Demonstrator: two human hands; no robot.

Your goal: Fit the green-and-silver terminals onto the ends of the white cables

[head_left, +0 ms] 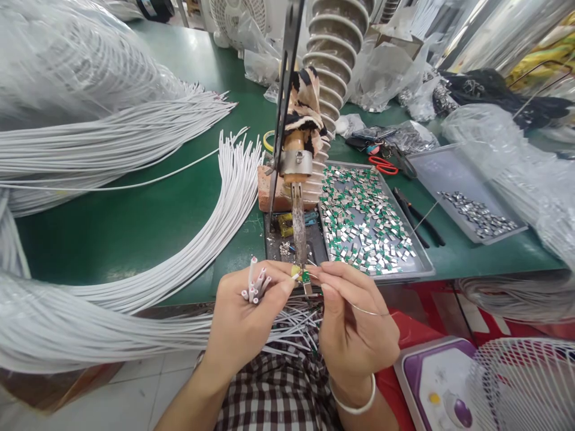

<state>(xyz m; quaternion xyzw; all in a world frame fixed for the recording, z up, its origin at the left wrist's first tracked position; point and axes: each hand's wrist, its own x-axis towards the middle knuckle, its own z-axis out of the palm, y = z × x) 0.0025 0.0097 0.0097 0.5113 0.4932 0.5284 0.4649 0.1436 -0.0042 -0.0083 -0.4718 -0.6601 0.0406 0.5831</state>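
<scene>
My left hand (245,314) grips a small bunch of white cable ends (255,284) and pinches one cable with a small green chip (305,276) at its tip. My right hand (353,326) pinches a thin solder wire (368,310) and brings its end to that chip. Both meet right under the tip of a fixed soldering iron (299,224), which hangs from a metal stand (284,102) at the table's front edge.
A grey tray (422,270) full of small green and silver chips lies right of the iron. Farther right are black pliers (420,216), red scissors (383,166) and a second tray (449,179). Long white cable bundles (135,129) cover the left. A fan (523,383) stands lower right.
</scene>
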